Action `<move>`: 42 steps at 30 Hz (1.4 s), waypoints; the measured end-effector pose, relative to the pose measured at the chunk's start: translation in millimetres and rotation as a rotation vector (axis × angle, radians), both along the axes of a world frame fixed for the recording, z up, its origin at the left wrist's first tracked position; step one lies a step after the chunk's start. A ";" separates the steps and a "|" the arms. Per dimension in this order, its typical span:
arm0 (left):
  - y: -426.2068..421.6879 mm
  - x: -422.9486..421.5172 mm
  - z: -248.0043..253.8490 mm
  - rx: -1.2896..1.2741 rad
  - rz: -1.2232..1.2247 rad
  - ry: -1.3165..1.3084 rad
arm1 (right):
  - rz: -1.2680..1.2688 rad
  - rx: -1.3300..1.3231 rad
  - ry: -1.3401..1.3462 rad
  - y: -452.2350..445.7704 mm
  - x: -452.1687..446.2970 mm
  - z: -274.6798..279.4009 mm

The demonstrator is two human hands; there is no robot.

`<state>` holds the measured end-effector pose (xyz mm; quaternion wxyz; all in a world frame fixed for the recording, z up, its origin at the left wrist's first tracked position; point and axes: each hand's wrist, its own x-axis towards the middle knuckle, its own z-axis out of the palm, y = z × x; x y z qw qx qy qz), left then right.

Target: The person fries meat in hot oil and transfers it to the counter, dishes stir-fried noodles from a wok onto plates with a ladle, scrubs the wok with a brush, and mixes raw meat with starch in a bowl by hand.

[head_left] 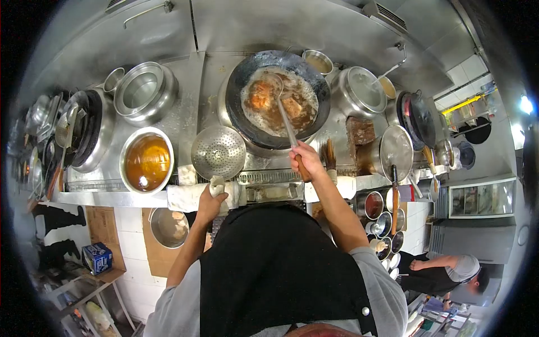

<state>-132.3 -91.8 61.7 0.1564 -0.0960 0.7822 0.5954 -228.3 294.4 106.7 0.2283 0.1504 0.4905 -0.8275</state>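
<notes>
In the head view my right hand (pixel 307 160) is closed around the wooden handle of a long metal ladle (pixel 287 121). The ladle's bowl dips into foaming brown liquid inside a large black wok (pixel 321 104). Orange-brown pieces of food (pixel 261 96) lie in that foam. Lower left, my left hand (pixel 211 201) grips the pale, cloth-wrapped handle of a perforated strainer (pixel 219 153). The strainer rests beside the wok's lower left side, and nothing lies in its bowl.
A bowl of amber oil (pixel 147 163) stands left of the strainer. Metal pots (pixel 143 92) flank the wok. A brush (pixel 329 154) is by my right hand. Sauce containers (pixel 374 205) line the lower right. Another person (pixel 449 269) stands at the far right.
</notes>
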 end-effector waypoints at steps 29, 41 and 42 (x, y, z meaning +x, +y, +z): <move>10.1 10.0 -19.8 -0.117 0.003 0.090 | 0.304 1.961 0.641 77.2 83.0 155.5; 31.3 -0.5 -19.9 -0.213 -0.129 0.075 | 0.446 1.755 0.691 35.8 24.9 145.3; 31.7 0.3 -15.8 -0.179 -0.122 0.071 | 0.477 1.768 0.648 34.8 24.1 150.1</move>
